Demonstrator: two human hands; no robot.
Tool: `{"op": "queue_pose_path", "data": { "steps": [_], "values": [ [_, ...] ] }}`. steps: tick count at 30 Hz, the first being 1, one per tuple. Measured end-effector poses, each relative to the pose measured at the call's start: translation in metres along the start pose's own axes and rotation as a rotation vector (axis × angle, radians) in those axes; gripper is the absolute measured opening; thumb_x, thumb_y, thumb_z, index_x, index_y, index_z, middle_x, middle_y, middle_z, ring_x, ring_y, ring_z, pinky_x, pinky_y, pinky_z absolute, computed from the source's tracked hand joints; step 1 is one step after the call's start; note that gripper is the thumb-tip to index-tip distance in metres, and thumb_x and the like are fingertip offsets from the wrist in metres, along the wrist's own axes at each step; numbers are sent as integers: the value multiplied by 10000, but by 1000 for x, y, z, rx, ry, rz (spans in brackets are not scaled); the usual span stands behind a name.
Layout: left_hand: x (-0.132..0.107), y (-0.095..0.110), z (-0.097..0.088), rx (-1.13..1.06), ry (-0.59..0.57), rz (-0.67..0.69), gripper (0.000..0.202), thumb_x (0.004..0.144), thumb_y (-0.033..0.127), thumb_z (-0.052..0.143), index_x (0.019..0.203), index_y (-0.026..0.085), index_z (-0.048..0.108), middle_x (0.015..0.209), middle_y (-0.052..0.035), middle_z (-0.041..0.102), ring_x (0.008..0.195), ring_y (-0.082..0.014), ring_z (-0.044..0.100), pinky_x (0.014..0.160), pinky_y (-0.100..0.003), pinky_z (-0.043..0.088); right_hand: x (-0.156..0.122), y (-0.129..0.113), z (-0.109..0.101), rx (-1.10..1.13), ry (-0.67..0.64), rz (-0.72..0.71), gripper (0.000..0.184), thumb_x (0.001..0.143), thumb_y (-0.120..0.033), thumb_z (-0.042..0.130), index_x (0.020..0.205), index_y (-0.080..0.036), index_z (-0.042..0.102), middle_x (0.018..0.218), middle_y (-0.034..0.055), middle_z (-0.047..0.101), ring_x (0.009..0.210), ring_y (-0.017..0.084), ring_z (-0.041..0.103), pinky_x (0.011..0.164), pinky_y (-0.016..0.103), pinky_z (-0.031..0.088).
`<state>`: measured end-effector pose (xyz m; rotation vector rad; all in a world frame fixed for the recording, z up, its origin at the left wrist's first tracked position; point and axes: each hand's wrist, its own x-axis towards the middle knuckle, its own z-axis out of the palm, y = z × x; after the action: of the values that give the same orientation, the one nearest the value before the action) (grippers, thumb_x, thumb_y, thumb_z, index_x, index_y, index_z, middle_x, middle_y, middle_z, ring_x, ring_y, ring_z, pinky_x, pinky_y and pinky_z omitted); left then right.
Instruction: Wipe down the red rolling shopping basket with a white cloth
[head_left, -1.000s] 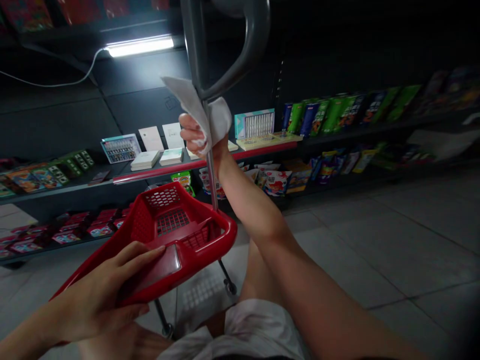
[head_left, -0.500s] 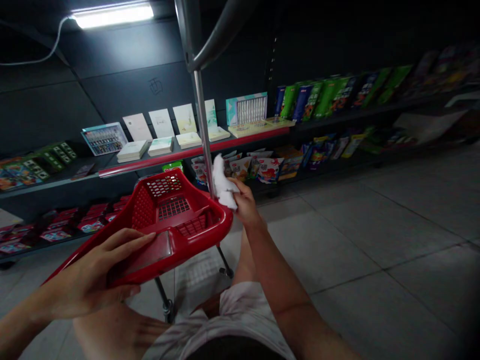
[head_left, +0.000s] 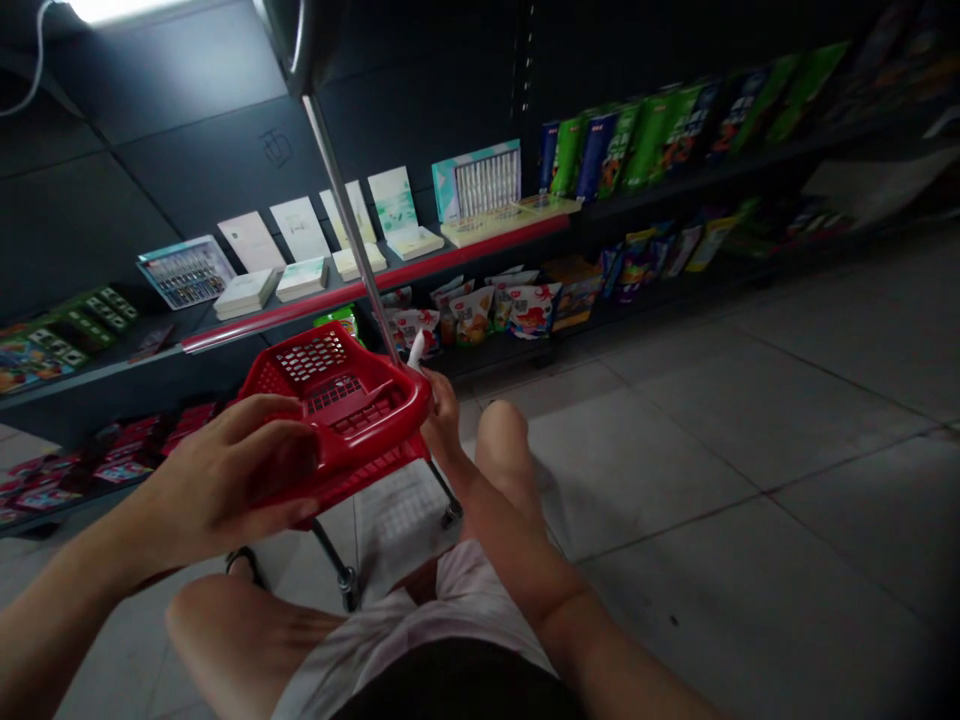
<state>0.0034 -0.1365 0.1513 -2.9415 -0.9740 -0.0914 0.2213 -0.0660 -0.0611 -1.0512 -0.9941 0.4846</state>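
The left hand [head_left: 225, 470] curls over the side of a small red plastic basket [head_left: 397, 425] and holds it. The right hand [head_left: 442, 410] is closed on a small white wipe [head_left: 415, 350], just beside a thin silver metal pole [head_left: 345, 225]. The basket looks tilted. If the left hand slips, the basket could swing and hit the pole. A loose grip could drop the wipe onto the grey tile floor [head_left: 675, 480]. A bump could knock the snack bags [head_left: 472, 315] off the long dark shelf [head_left: 375, 270].
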Motion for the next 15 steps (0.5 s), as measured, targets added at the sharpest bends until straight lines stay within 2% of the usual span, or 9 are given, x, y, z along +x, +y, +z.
{"op": "queue_pose_path", "data": {
  "steps": [2,4,7,11,15],
  "values": [
    [24,15,4,111,-25,35,584,841,598,496,1205,144,543,1228,-160,578,1077,-278,585,896,-396,493,-18,7,12,-37,83,-70,429,881,-276,401,1274,-182,543,1291,109,552,1225,206,485,1079,389,372],
    [44,28,14,182,-128,16,488,907,554,390,1052,131,586,1002,-142,665,901,-250,648,788,-365,512,-34,21,23,-97,85,-114,466,866,-246,386,1314,-192,504,1326,115,519,1276,222,435,1110,430,333],
    [57,37,27,256,-181,-42,437,956,480,289,870,146,556,737,-95,655,659,-209,641,607,-311,470,-56,59,33,-195,62,-66,527,811,-238,448,1334,-192,475,1349,133,482,1284,261,411,1105,473,331],
    [55,37,30,270,-159,-25,407,970,449,258,857,159,521,723,-86,653,632,-206,634,564,-303,424,-80,112,35,-252,70,69,580,749,-208,475,1327,-161,475,1265,133,520,1211,266,458,1067,463,373],
    [54,35,27,281,-146,-13,384,972,449,267,906,157,507,741,-83,658,665,-214,643,573,-303,410,-93,137,32,-227,129,186,579,708,-198,464,1277,-102,509,1166,117,574,1113,236,499,1023,400,407]
  ]
}}
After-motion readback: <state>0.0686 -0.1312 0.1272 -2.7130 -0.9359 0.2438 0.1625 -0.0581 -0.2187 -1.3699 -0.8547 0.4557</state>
